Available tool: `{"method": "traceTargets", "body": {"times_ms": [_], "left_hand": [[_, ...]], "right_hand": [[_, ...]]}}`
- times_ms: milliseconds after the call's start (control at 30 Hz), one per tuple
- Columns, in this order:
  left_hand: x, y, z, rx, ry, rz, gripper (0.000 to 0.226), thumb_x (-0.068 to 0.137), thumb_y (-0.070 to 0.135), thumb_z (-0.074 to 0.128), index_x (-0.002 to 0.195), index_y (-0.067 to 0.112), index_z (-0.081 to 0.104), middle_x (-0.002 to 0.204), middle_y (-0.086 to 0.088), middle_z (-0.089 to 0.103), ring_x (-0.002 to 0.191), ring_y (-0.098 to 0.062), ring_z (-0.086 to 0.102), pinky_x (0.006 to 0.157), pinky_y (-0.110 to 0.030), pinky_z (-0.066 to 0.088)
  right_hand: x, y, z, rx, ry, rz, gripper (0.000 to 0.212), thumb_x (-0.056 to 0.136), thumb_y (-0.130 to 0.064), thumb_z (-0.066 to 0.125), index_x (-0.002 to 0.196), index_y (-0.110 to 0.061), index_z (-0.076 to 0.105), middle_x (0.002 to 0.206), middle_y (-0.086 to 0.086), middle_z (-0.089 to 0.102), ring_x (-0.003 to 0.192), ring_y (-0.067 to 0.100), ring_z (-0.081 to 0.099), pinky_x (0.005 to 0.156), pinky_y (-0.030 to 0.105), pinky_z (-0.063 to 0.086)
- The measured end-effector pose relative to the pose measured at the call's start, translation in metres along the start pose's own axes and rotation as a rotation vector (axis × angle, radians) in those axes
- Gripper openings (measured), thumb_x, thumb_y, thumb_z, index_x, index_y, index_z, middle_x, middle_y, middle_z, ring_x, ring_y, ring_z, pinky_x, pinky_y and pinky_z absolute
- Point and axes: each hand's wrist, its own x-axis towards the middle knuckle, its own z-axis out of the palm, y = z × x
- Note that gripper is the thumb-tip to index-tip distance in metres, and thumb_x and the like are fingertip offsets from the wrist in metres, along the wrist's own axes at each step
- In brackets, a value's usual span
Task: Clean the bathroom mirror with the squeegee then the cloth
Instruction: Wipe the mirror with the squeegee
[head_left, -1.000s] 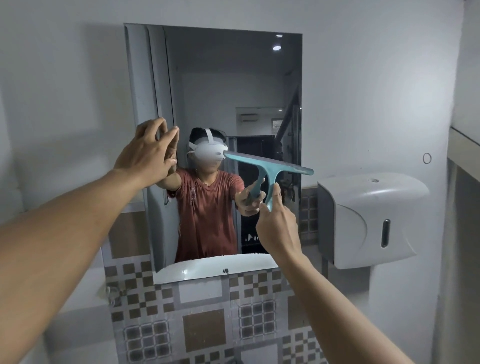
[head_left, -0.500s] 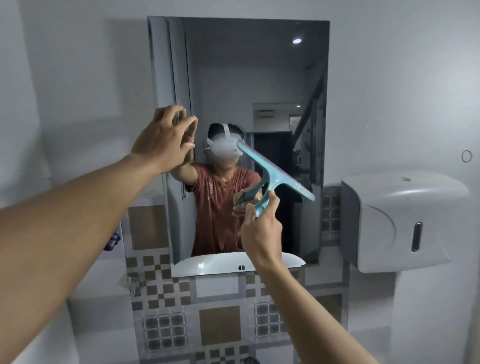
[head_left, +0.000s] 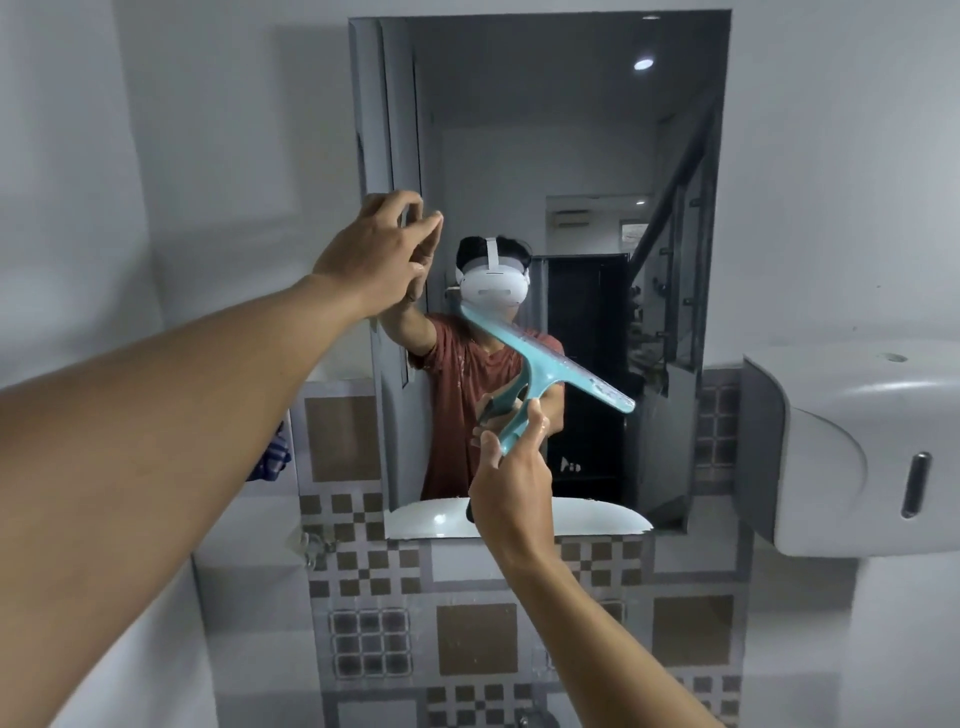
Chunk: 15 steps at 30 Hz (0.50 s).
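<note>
No text, label, brand, number or sign can be read anywhere in this view. A small dark mark on the rectangular wall mirror (head_left: 571, 130), near its lower edge, is too small and blurred to make out as letters.

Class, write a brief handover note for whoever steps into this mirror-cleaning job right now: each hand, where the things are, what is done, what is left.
Left hand: raised at the left edge of the frameless rectangular wall mirror, fingers bent, holding nothing.
Right hand: grip closed on the handle of the teal plastic squeegee, blade tilted, left end higher.
Cloth: not in view.
Done: cannot tell how much glass is wiped.
Left: finish the squeegee passes, then wipe with the cloth.
</note>
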Motion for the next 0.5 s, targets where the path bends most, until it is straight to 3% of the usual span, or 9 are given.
{"method": "traceTargets", "body": {"times_ms": [100, 300, 500], "left_hand": [[0.0, 0.001, -0.001, 0.003, -0.015, -0.005, 0.061, 0.091, 0.019, 0.066, 0.148, 0.012, 0.044, 0.151, -0.014, 0.035, 0.139, -0.038, 0.03, 0.099, -0.052, 0.05], [0.001, -0.002, -0.001, 0.001, -0.043, 0.005, 0.066, 0.09, 0.028, 0.068, 0.149, 0.015, 0.041, 0.149, -0.013, 0.034, 0.137, -0.037, 0.032, 0.096, -0.053, 0.054], [0.0, -0.002, 0.002, 0.044, -0.037, -0.004, 0.067, 0.091, 0.032, 0.067, 0.15, 0.018, 0.039, 0.15, -0.011, 0.033, 0.138, -0.037, 0.032, 0.091, -0.054, 0.057]], "right_hand": [[-0.005, 0.004, 0.007, -0.064, -0.039, -0.02, 0.06, 0.107, -0.032, 0.041, 0.155, -0.036, 0.007, 0.127, 0.005, 0.06, 0.102, 0.022, 0.063, 0.088, 0.046, 0.054], [-0.005, 0.012, 0.013, -0.14, -0.071, -0.069, 0.064, 0.108, -0.033, 0.04, 0.159, -0.034, 0.002, 0.128, 0.008, 0.06, 0.091, 0.014, 0.059, 0.074, 0.029, 0.047], [-0.009, 0.017, 0.016, -0.368, -0.063, -0.213, 0.065, 0.107, -0.033, 0.044, 0.158, -0.037, 0.004, 0.132, 0.006, 0.06, 0.091, 0.022, 0.064, 0.067, 0.04, 0.058]]}}
